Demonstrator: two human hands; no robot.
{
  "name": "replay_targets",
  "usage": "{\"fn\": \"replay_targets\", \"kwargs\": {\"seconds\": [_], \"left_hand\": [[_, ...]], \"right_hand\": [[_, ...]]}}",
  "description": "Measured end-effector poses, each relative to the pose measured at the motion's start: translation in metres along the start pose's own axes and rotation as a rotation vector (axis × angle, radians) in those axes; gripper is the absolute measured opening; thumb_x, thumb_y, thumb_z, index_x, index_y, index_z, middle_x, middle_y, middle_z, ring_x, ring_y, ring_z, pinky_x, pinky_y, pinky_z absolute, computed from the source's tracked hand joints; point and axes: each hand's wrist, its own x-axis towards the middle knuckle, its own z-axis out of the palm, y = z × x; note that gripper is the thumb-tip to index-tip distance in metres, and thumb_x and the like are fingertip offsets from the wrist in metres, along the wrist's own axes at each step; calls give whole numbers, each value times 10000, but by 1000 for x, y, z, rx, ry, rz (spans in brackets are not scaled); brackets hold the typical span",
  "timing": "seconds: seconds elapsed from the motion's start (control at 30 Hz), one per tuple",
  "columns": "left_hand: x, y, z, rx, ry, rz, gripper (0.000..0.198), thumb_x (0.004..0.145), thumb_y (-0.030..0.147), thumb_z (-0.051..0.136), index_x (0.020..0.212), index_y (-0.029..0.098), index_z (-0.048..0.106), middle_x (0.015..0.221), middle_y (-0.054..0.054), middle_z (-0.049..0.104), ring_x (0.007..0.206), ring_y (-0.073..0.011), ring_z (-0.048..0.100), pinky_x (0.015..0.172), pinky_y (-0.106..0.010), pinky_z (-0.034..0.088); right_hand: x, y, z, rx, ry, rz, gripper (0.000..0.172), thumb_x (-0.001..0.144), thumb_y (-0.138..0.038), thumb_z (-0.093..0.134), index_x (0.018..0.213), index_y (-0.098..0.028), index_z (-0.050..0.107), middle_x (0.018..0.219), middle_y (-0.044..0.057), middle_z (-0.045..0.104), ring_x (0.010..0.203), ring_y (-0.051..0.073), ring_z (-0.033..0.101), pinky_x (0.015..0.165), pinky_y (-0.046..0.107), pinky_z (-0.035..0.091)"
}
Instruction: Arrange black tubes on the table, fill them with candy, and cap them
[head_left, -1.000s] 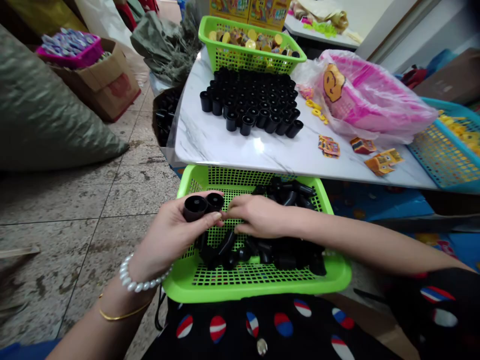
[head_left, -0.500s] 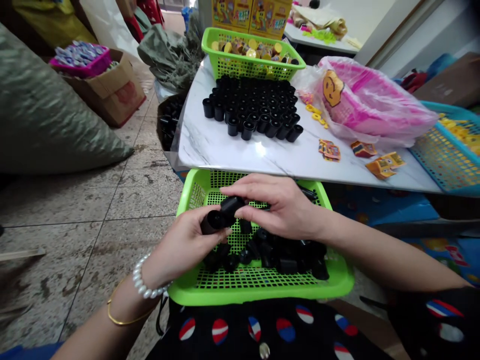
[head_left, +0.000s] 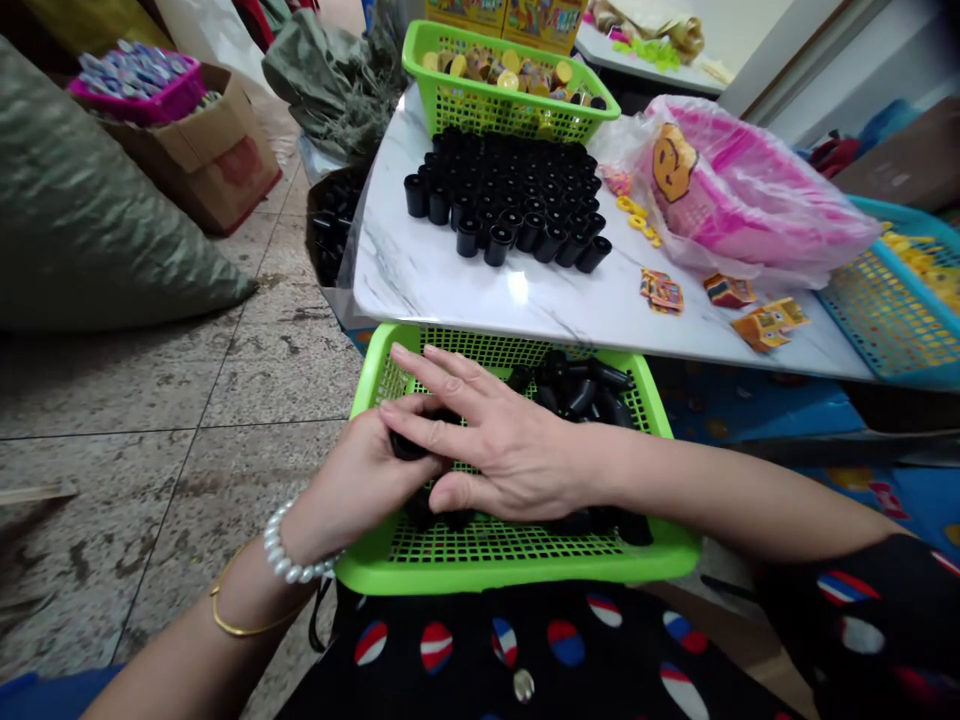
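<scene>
My left hand (head_left: 364,475) is wrapped round a black plastic cup (head_left: 405,447) above the left half of a green basket (head_left: 517,577). My right hand (head_left: 502,440) lies across the top of the cup and the left fingers, its own fingers stretched out and spread. Whatever is under the right palm is hidden. Loose black plastic pieces (head_left: 581,395) fill the far right of the basket, and more show below the hands.
Rows of black cups (head_left: 517,190) stand on the marbled table (head_left: 420,285). Behind them is a green basket of yellow-topped items (head_left: 499,125). To the right lie a bagged pink basket (head_left: 757,210), orange packets (head_left: 769,325) and a blue basket (head_left: 885,320). A large sack (head_left: 97,220) is on the left.
My right hand has swung left and down, from pinching a second black piece at the cup to lying flat over it. That second piece is now hidden. The view has shifted slightly.
</scene>
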Motion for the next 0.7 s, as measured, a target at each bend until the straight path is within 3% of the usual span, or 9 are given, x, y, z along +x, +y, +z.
{"fn": "replay_targets", "kwargs": {"seconds": [0.07, 0.17, 0.23, 0.33, 0.4, 0.5, 0.63, 0.7], "left_hand": [[-2, 1, -2, 55, 103, -20, 246, 759, 270, 713, 980, 172, 669, 936, -46, 715, 843, -198, 657, 807, -310, 539], [-4, 3, -4, 55, 199, -42, 235, 771, 303, 739, 959, 179, 672, 938, -48, 726, 877, -212, 670, 833, -326, 530], [-5, 2, -3, -6, 234, -49, 229, 784, 303, 739, 967, 179, 677, 987, -60, 732, 933, -227, 678, 887, -352, 520], [-6, 0, -1, -87, 315, -65, 328, 805, 338, 732, 1095, 198, 669, 1009, -63, 735, 931, -229, 690, 884, -372, 532], [-5, -1, -1, -81, 320, -81, 362, 797, 360, 743, 1118, 208, 673, 1005, -59, 739, 924, -228, 692, 880, -371, 535], [-4, -2, -3, -12, 266, -100, 303, 775, 360, 767, 1026, 201, 708, 1009, -57, 743, 947, -230, 688, 899, -357, 525], [-3, 1, -4, -26, 186, -79, 231, 812, 332, 733, 1001, 204, 699, 1042, -52, 739, 985, -227, 685, 914, -349, 522], [-3, 2, -4, -59, 181, -71, 248, 807, 322, 738, 1018, 204, 683, 1016, -53, 742, 953, -227, 694, 878, -351, 539]], "right_hand": [[0, 11, -2, 56, 61, 88, 438, 991, -385, 454, 1390, -207, 486, 1531, 118, 359, 1421, 228, 318, 1145, 462, 312], [-5, 27, 5, 29, 128, 247, 302, 966, -195, 447, 1203, -184, 634, 1219, 108, 636, 1141, 208, 564, 1004, 413, 449], [-10, 30, 22, -21, -26, 183, 241, 892, -147, 527, 1065, -165, 693, 1063, 103, 680, 1007, 231, 583, 928, 415, 475], [-14, 24, 54, -15, -307, 21, 194, 883, -170, 553, 1006, -168, 704, 983, 91, 677, 971, 243, 563, 887, 398, 477], [-11, 21, 64, 16, -382, 17, 204, 901, -168, 520, 1019, -155, 685, 943, 91, 664, 951, 238, 564, 853, 377, 483], [-5, 26, 45, 59, -338, 168, 273, 818, -103, 540, 1074, -115, 634, 957, 106, 634, 892, 214, 570, 790, 333, 492], [-7, 44, -13, 0, 15, 378, 287, 722, -120, 583, 1005, -117, 631, 978, 91, 575, 833, 181, 547, 765, 304, 475], [-13, 52, -34, -56, 130, 437, 255, 707, -134, 589, 956, -122, 640, 951, 75, 562, 798, 168, 533, 745, 295, 463]]}}
